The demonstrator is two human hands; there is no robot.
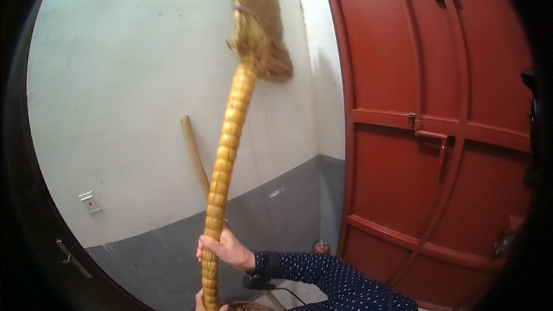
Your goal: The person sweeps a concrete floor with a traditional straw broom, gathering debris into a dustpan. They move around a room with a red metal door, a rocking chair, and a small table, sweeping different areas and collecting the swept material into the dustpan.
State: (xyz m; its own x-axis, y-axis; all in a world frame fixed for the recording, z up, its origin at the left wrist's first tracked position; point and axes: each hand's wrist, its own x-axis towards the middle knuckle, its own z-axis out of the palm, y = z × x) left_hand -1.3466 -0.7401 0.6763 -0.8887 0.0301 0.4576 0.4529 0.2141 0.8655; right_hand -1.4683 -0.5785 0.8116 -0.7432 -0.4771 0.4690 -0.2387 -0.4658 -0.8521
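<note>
A long object with a ribbed yellow handle, perhaps a broom, is held upright with a slight tilt to the right. Its top end is a brown, fibrous bundle, tied round with a reddish band and partly blurred, in front of the wall. My right hand, coming from a dark blue dotted sleeve, is closed round the lower part of the handle. Below it, at the bottom edge, my left hand grips the handle's lower end and is partly cut off by the picture's edge.
A wooden pole slants behind the handle against the white and grey wall. A round container's rim shows at the bottom. Red metal doors with a bolt stand at the right. A dark door with a handle is at the left.
</note>
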